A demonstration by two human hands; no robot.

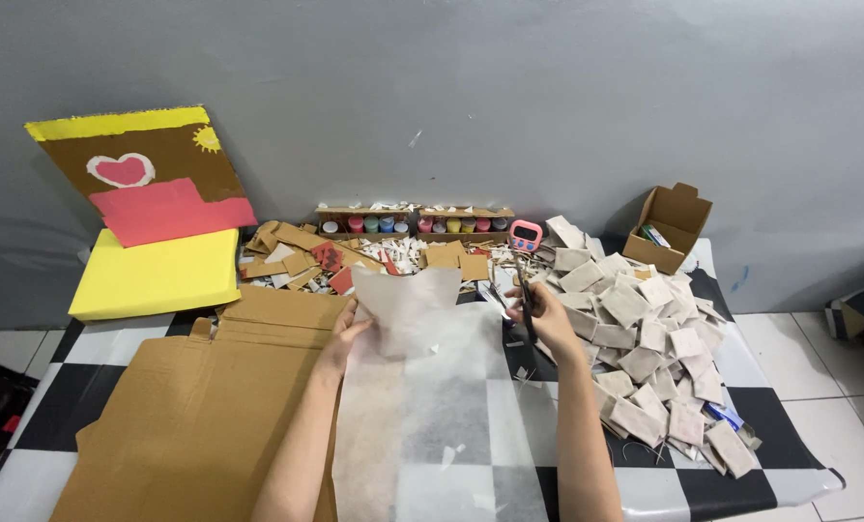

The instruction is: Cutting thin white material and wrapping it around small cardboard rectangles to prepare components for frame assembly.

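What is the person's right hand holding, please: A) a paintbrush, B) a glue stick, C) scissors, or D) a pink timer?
C: the right hand grips dark scissors beside the white sheet, while the left hand holds up the sheet's edge; the pink timer sits apart by the wall.

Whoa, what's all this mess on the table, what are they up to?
A person is at craft work. The left hand holds up a thin white sheet, and the right hand holds dark scissors beside it. A pile of small squares lies to the right, flat cardboard to the left, paint pots behind.
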